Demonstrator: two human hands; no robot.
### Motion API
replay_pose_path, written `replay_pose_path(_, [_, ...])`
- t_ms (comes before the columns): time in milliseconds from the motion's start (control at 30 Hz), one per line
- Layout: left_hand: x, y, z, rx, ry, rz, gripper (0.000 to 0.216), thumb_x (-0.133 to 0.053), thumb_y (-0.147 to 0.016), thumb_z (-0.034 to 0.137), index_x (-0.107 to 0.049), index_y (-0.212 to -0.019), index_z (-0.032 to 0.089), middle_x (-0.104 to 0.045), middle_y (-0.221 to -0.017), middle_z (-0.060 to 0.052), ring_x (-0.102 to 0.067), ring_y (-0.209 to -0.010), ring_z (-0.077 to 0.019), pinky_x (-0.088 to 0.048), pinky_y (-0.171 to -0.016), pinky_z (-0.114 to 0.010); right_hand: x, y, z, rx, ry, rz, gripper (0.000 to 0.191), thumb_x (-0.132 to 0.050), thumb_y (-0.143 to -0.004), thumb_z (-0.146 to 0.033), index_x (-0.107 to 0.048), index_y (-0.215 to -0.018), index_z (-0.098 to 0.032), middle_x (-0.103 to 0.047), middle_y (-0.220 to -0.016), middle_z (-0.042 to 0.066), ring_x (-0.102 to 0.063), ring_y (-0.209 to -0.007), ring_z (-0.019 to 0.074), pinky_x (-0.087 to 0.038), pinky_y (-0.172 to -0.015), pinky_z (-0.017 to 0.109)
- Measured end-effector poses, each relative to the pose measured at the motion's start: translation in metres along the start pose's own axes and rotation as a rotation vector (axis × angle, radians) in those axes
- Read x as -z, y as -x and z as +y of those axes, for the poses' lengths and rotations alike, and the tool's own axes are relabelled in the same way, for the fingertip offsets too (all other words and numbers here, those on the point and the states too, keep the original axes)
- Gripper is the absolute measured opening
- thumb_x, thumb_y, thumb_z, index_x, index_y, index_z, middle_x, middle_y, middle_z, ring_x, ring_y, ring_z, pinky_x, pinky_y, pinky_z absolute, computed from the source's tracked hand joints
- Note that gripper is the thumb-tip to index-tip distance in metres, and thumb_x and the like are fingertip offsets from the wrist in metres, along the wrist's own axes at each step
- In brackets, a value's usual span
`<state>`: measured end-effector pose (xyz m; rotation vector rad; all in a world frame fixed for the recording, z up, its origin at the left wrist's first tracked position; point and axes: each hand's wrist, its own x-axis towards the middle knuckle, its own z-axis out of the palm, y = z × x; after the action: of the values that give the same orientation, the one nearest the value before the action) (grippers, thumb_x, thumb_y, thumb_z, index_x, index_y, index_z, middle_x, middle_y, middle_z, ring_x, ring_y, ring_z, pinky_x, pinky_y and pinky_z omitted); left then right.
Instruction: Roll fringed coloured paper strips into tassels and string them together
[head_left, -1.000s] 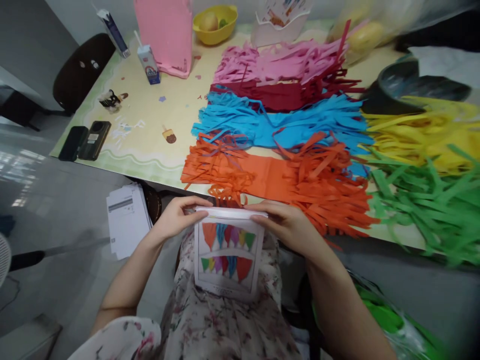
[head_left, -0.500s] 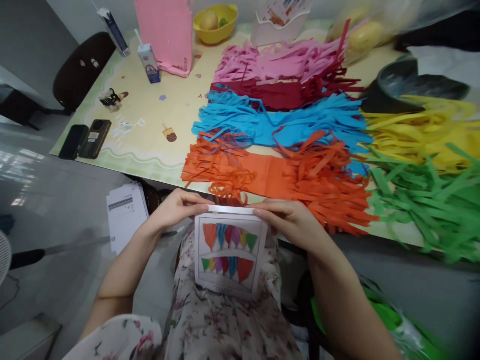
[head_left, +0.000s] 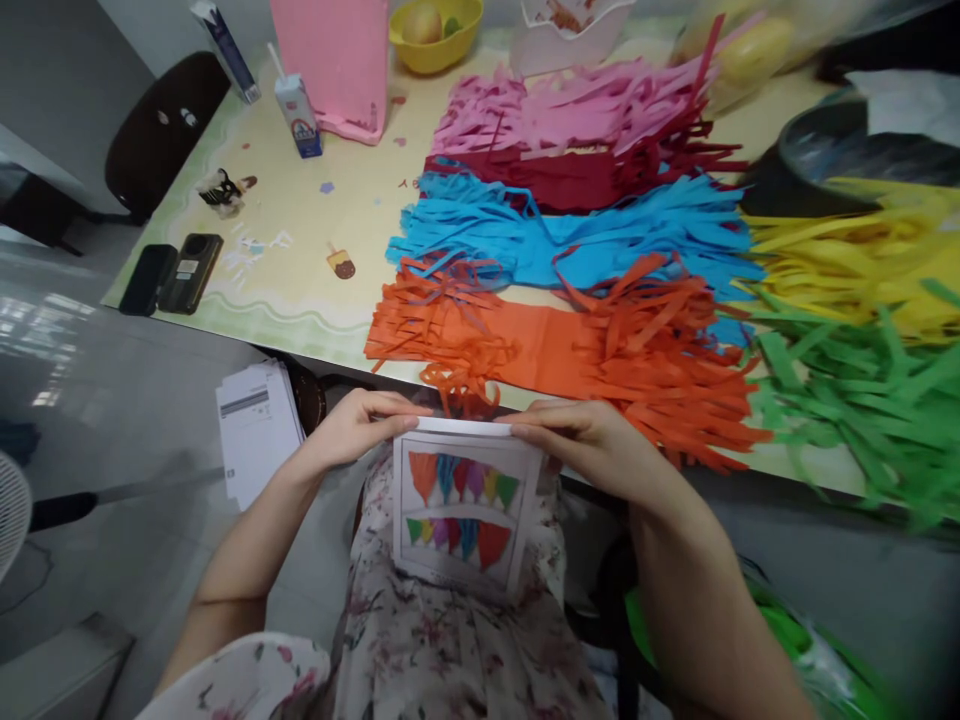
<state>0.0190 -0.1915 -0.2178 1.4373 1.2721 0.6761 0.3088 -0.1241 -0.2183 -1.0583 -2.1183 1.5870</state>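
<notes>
A white card [head_left: 461, 515] printed with two rows of coloured tassels hangs upright over my lap. Its top edge is folded over in a narrow white strip. My left hand [head_left: 367, 425] pinches the top left corner between thumb and fingers, and my right hand [head_left: 574, 435] pinches the top right corner the same way. On the table just beyond lies an orange fringed strip [head_left: 544, 345]. Behind it are fringed strips in blue [head_left: 592, 255], dark red [head_left: 555, 178] and pink [head_left: 570, 115]. Yellow fringe [head_left: 847, 245] and green fringe [head_left: 870, 400] lie at the right.
Left on the table [head_left: 300, 310] are two phones [head_left: 191, 272], a claw clip [head_left: 219, 190], a milk carton [head_left: 300, 118] and a pink board [head_left: 337, 65]. A yellow bowl [head_left: 442, 45] of fruit stands behind. Papers [head_left: 255, 430] lie below at left; a dark bin [head_left: 795, 160] is at right.
The view has shifted slightly, so the table things sit a little differently. Both hands keep hold of the card's top corners, and the card stays over my lap.
</notes>
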Motion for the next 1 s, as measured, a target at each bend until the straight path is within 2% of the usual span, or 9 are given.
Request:
replay_pose_path(267, [0.0030, 0.0008, -0.0001, -0.048, -0.050, -0.011, 0.027, -0.064, -0.091, 0.034, -0.078, -0.108, 0.018, -0.077, -0.105, -0.009, -0.071, -0.094, -0.0196, -0.052, -0.080, -0.024, 0.0020, -0.0023, -0.0029, -0.014, -0.007, -0.020, 0.039, -0.057, -0.092, -0.049, -0.081, -0.103, -0.019, -0.070, -0.077, 0.006, -0.061, -0.063, 0.0143, -0.044, -0.049, 0.022])
replay_pose_path(567, [0.0016, 0.0011, -0.0002, -0.043, -0.045, -0.009, 0.026, -0.064, -0.091, 0.035, -0.078, -0.106, 0.019, -0.078, -0.104, -0.009, -0.072, -0.094, -0.0208, -0.054, -0.079, -0.025, 0.0095, -0.0025, -0.0064, -0.007, -0.039, -0.114, 0.039, -0.058, -0.092, -0.048, -0.080, -0.105, -0.019, -0.074, -0.084, 0.007, -0.065, -0.067, 0.0157, -0.049, -0.056, 0.023])
replay_pose_path(900, [-0.0007, 0.0012, 0.0014, -0.037, -0.030, -0.029, 0.025, -0.063, -0.092, 0.032, -0.078, -0.106, 0.018, -0.077, -0.106, -0.009, -0.072, -0.096, -0.0203, -0.053, -0.081, -0.025, 0.0089, 0.0011, -0.0088, -0.036, -0.055, -0.122, 0.039, -0.056, -0.092, -0.049, -0.080, -0.104, -0.020, -0.076, -0.089, 0.007, -0.067, -0.073, 0.0174, -0.051, -0.058, 0.024])
replay_pose_path(1000, [-0.0010, 0.0015, 0.0031, -0.038, -0.020, -0.021, 0.025, -0.064, -0.091, 0.033, -0.079, -0.105, 0.018, -0.078, -0.105, -0.010, -0.072, -0.094, -0.0205, -0.053, -0.080, -0.025, 0.0071, 0.0043, -0.0089, -0.001, -0.008, -0.097, 0.039, -0.054, -0.094, -0.047, -0.080, -0.106, -0.021, -0.074, -0.084, 0.006, -0.066, -0.073, 0.0169, -0.051, -0.059, 0.024])
